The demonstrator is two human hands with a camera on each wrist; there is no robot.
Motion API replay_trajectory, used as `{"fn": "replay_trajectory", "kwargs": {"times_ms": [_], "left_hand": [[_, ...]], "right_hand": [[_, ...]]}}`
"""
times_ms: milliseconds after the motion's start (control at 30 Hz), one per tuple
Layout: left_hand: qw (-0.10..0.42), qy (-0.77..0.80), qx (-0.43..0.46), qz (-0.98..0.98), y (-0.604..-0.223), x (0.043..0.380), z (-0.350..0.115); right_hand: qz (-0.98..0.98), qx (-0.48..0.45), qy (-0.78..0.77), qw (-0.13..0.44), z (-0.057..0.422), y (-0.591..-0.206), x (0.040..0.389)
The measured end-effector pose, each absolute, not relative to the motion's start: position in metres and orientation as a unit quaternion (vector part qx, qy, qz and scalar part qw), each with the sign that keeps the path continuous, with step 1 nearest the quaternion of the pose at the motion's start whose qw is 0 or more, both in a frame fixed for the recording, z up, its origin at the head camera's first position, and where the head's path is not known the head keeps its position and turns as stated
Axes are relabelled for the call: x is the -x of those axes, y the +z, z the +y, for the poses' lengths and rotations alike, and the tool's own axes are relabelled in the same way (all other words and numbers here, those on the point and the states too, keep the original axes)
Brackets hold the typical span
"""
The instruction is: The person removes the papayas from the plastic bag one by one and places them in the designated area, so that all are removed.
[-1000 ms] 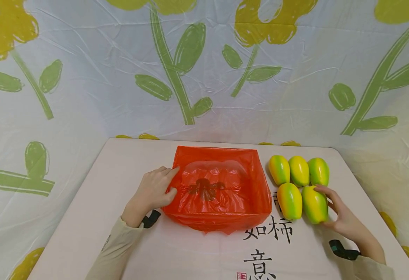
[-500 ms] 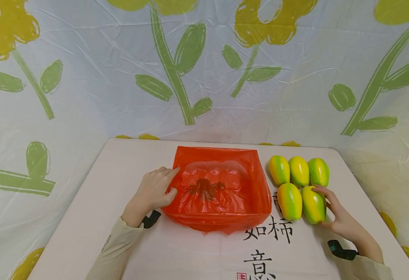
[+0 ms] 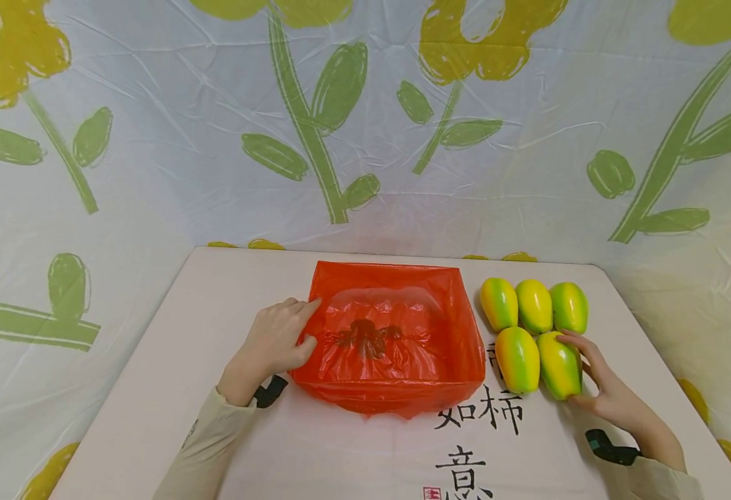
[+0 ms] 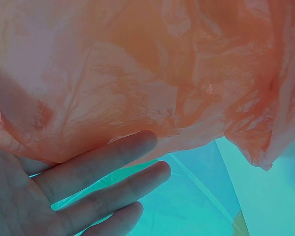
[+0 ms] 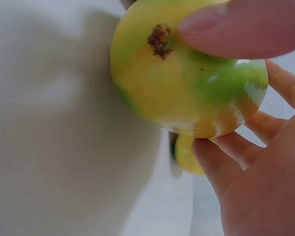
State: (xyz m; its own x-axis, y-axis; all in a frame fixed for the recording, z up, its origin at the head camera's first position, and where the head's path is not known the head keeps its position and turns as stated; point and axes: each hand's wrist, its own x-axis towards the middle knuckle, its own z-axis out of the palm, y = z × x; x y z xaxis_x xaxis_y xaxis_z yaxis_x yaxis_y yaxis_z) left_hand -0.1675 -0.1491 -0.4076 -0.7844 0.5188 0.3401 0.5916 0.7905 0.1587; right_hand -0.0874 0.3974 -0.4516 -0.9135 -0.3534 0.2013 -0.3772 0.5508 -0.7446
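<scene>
A red plastic bag point(image 3: 390, 333) stands on the table with its mouth wide and dark print showing inside. My left hand point(image 3: 278, 337) is at its left rim, thumb and index finger against the edge. In the left wrist view, straight fingers point(image 4: 113, 191) lie along the crinkled outer side of the bag. My right hand point(image 3: 609, 389) holds the front right mango point(image 3: 559, 364), yellow and green, with the thumb at its near end by the brown stem scar and the fingers round the far end. Another mango point(image 3: 518, 360) lies right beside it.
Behind these two, three more mangoes point(image 3: 534, 305) lie in a row. The pale tablecloth point(image 3: 353, 465) carries black brush characters point(image 3: 462, 472) in front of the bag. A flower-printed curtain point(image 3: 390, 201) hangs along the back and both sides of the table.
My right hand and the mango under it have shifted slightly left, mostly in the first half second. The left hand and the bag have stayed put.
</scene>
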Motion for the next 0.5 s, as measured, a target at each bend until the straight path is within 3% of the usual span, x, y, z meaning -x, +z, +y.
{"fn": "replay_trajectory", "kwargs": {"times_ms": [500], "left_hand": [[0.147, -0.129, 0.301, -0.933, -0.4061, 0.1667, -0.1492]], "right_hand": [[-0.878, -0.212, 0.428, 0.017, 0.3974, -0.4512, 0.0857]]}}
